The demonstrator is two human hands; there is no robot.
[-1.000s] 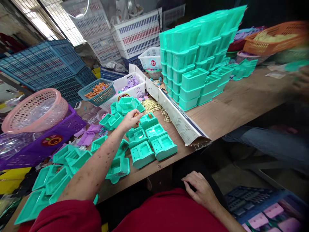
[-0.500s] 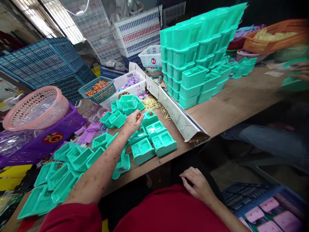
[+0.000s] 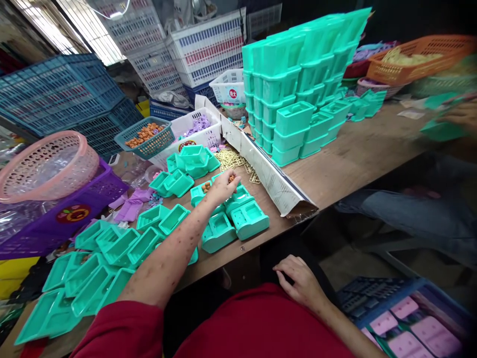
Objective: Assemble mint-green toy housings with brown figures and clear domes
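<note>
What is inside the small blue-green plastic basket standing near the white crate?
The small blue-green plastic basket holds a heap of small orange-brown pieces. Only the top layer shows; whatever lies lower is covered by them and by the basket wall.

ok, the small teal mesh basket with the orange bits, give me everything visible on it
The small teal plastic mesh basket is rectangular with flared lattice walls and a solid rim. It sits upright, slightly tilted, on the far left of the wooden table, partly filled with small orange-brown pieces. Its right side abuts the white slotted basket holding purple parts; stacked blue crates stand behind it. No hand touches it; the left hand is nearer the camera, over turquoise moulded housings.
</note>
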